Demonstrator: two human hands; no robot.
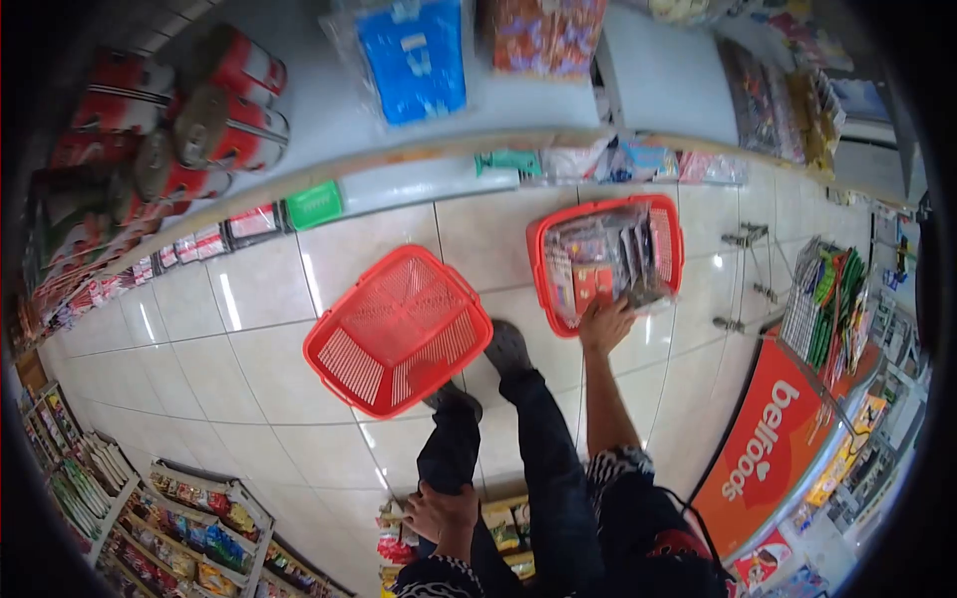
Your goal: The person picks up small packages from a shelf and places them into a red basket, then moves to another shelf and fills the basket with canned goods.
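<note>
Two red plastic baskets stand on the tiled floor. The right basket (680, 239) holds several flat packets in clear plastic. My right hand (606, 324) is at its near edge, fingers closed on a clear plastic packet (650, 289); the fingertips are partly hidden. The left basket (399, 324) has nothing visible inside and stands just in front of my shoes. My left hand (442, 511) lies over my knee with its fingers spread, holding nothing.
A white shelf (349, 90) runs along the top, with red cans (234, 130) and a blue package (412, 60). Snack racks (204, 528) stand at lower left. A red belfoods panel (763, 448) and a wire rack of green packets (832, 309) are at right.
</note>
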